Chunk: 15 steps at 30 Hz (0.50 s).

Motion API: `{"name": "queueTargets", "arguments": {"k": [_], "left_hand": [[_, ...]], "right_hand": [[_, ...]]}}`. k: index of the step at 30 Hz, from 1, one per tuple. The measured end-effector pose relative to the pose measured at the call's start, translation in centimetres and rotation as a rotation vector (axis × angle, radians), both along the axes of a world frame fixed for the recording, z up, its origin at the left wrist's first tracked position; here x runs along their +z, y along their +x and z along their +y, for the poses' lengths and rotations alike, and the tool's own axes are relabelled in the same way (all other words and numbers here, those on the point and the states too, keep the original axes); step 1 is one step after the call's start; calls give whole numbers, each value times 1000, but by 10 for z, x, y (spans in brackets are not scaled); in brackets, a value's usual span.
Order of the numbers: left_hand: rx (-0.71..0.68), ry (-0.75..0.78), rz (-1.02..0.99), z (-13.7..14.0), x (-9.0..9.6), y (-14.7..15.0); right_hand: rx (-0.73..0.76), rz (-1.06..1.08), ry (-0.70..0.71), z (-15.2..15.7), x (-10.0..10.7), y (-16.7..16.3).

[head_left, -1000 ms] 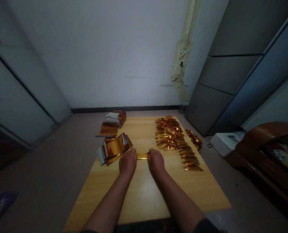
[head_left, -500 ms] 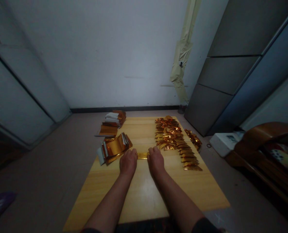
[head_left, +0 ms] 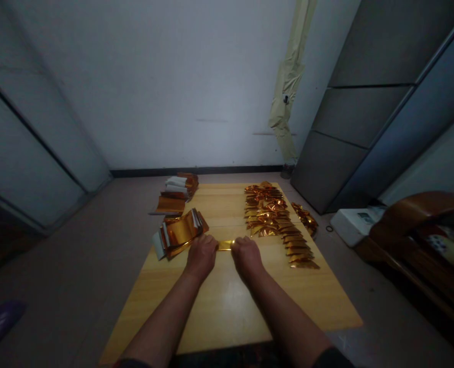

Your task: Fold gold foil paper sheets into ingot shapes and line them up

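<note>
A narrow folded strip of gold foil paper (head_left: 224,246) stretches between my two hands, just above or on the wooden table. My left hand (head_left: 202,255) is closed on its left end, and my right hand (head_left: 247,256) grips the right end; both ends are hidden by the fingers. Close beside my left hand lies a stack of gold foil sheets (head_left: 181,232) with pale backs. To the right of my right hand, rows of folded gold foil pieces (head_left: 267,209) overlap one another, with a single line of them (head_left: 299,250) running toward me.
Another foil sheet pile (head_left: 176,194) sits at the table's (head_left: 227,317) far left corner. More folded foil (head_left: 305,220) is beyond the right edge. A white box (head_left: 351,225), a wooden seat (head_left: 422,245) and a grey refrigerator (head_left: 345,117) stand on the right; a wall rises behind.
My fingers have curled in more around the strip's ends, and my right hand has turned slightly. The strip remains between the hands; the piles have not moved.
</note>
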<state>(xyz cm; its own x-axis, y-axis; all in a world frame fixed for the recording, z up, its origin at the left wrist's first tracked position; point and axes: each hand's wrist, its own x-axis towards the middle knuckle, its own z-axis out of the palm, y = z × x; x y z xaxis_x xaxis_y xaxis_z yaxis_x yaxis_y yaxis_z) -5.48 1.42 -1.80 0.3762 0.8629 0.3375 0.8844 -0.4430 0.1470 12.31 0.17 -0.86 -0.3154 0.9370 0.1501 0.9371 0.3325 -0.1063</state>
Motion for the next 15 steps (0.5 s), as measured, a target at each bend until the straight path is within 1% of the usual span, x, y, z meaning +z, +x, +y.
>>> {"name": "queueTargets", "arguments": {"k": [3, 7, 12, 15], "left_hand": [[-85, 52, -57, -9, 2, -10], [-150, 65, -103, -16, 2, -22], [-136, 52, -106, -16, 0, -26], [-112, 8, -86, -16, 1, -25]], "right_hand": [[37, -11, 15, -2, 2, 8], [34, -2, 7, -4, 5, 10], [18, -10, 50, -9, 5, 0], [85, -1, 94, -13, 7, -2]]}}
